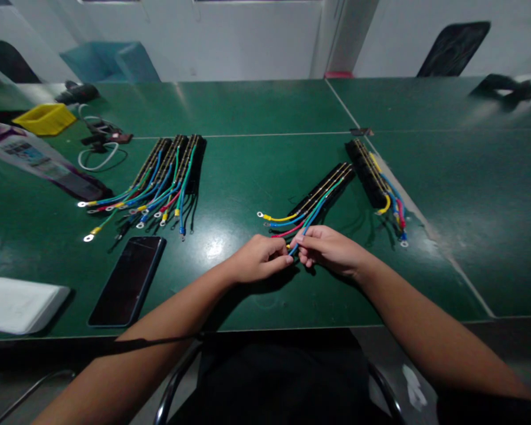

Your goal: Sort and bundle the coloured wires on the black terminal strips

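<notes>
A black terminal strip [321,189] with yellow, blue, red and green wires lies tilted on the green table in front of me. Its wires fan toward me, some ending in ring lugs. My left hand [264,258] pinches the end of a blue wire [312,219], and the lug there is hidden by my fingers. On the same wire, slightly farther up, my right hand [327,251] is closed with thumb and forefinger. A second wired terminal strip [367,174] rests to the right, its wires bent toward me. Several more wired strips [170,165] lie side by side on the left.
A smartphone [128,282] and a white box-like object [22,304] lie near the front left edge. Behind them are a purple-and-white packet [39,156], a yellow tray [45,120] and a white cable [100,162]. Chairs stand beyond the table [248,109].
</notes>
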### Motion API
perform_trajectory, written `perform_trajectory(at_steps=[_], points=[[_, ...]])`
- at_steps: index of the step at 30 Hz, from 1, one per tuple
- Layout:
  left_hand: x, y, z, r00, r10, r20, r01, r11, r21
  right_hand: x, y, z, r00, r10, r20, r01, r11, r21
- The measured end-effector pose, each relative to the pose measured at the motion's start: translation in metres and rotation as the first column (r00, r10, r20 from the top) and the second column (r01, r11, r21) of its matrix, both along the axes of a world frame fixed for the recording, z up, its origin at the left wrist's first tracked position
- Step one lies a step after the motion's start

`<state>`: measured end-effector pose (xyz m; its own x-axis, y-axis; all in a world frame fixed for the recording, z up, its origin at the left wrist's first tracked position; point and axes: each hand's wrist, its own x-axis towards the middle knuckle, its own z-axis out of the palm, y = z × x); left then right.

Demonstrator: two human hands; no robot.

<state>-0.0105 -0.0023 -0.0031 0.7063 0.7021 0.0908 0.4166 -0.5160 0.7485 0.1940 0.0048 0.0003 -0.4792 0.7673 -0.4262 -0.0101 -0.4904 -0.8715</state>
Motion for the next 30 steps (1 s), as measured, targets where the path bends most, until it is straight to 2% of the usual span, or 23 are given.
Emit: perform_trajectory(at_steps=[11,17,20,22,23,26,30], points=[[0.004,-0.002,-0.004,0.994,0.11,0.002,-0.11,0.993,-0.042,-0.002,-0.002,-0.003,0.999,0.004,0.043,-0.007,0.998,0.061],[0.002,-0.003,-0.003,0.993,0.117,0.029,-0.112,0.982,-0.152,-0.005,-0.002,-0.007,0.998,-0.031,0.055,0.024,0.991,0.132],[0.0,-0.003,0.0,0.992,0.116,0.049,-0.099,0.958,-0.27,-0.006,-0.003,-0.006,0.999,-0.022,0.027,0.018,0.993,0.12],[-0.001,-0.002,0.002,0.99,0.115,0.087,-0.068,0.905,-0.42,-0.007,-0.004,-0.005,1.0,-0.019,-0.004,0.019,0.994,0.11],[-0.002,-0.001,0.003,0.986,0.118,0.121,-0.04,0.859,-0.511,-0.007,-0.004,-0.004,1.0,-0.021,-0.02,0.023,0.994,0.103],[-0.004,0.0,0.004,0.953,0.167,0.254,0.08,0.667,-0.741,-0.009,-0.005,0.0,0.998,-0.036,-0.059,0.041,0.997,0.073],[-0.005,0.001,0.004,0.891,0.266,0.368,0.236,0.421,-0.876,-0.01,-0.006,0.006,0.995,-0.027,-0.094,0.031,0.999,0.041]])
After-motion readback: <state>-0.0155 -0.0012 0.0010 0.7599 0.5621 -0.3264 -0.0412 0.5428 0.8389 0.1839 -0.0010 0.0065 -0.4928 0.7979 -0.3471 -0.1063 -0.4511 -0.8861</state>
